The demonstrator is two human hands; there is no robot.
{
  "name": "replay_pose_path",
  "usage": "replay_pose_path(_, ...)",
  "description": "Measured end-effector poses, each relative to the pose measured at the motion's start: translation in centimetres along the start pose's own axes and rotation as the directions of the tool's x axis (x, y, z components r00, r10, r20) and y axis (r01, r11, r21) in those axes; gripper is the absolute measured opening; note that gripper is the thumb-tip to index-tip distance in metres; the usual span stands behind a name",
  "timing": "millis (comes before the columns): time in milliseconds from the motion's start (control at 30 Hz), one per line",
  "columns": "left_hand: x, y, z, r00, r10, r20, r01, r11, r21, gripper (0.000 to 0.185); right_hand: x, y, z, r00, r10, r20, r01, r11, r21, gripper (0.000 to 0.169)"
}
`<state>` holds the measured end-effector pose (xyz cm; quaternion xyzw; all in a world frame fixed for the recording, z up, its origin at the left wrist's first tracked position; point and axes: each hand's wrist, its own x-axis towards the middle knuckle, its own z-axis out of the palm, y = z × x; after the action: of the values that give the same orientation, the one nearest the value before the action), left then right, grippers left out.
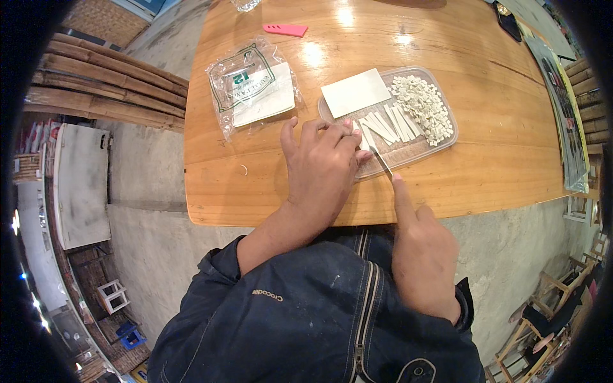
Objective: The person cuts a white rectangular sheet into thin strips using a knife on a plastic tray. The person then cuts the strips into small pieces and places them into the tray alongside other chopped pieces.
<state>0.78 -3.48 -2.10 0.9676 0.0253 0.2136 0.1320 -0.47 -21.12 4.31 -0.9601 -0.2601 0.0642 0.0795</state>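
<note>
My right hand [424, 258] grips a small knife [383, 163], its index finger stretched along the back of the blade. The blade's tip end meets a narrow pale dough piece [363, 139], held down by the fingertips of my left hand [323, 163]. Beneath lies a clear plastic lid [407, 155], serving as the cutting surface. On it are several cut dough strips [402, 123], a heap of tiny dough squares [424, 105] at the right, and a whole rectangular dough sheet [357, 92] overlapping the far left rim. My right palm hides the knife handle.
An opened clear plastic packet [222, 95] with green print holds more pale sheets, left of the lid. Farther back are a pink blade sheath [286, 30] and a glass [245, 5]. A dark phone [507, 21] and a plastic-covered printed sheet [560, 105] lie along the wooden table's [493, 158] right edge.
</note>
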Motion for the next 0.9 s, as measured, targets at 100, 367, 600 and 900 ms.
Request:
replay_pose_path(100, 0.0, -0.1, 0.0, 1.0, 0.001, -0.003, -0.001, 1.0, -0.006, 0.023, -0.5, 0.3, -0.7, 0.999, 0.031, 0.043, -0.032, 0.999, 0.022, 0.058)
replay_pose_path(367, -0.8, -0.9, -0.2, 0.998, 0.058, 0.032, -0.052, 0.982, -0.18, 0.036, 0.1, 1.5, -1.3, 0.998, 0.035, -0.051, -0.029, 0.993, 0.112, 0.06)
replay_pose_path(600, -1.2, -1.0, -0.2, 0.998, 0.063, 0.009, -0.059, 0.971, -0.23, 0.037, 2.8, 0.4, 0.5, 0.989, -0.026, -0.148, 0.054, 0.98, 0.19, 0.057)
replay_pose_path(900, -0.9, -0.7, -0.4, 0.998, 0.062, 0.005, -0.06, 0.975, -0.216, 0.035, 3.8, -0.2, 1.2, 0.995, -0.027, -0.097, 0.041, 0.989, 0.139, 0.052)
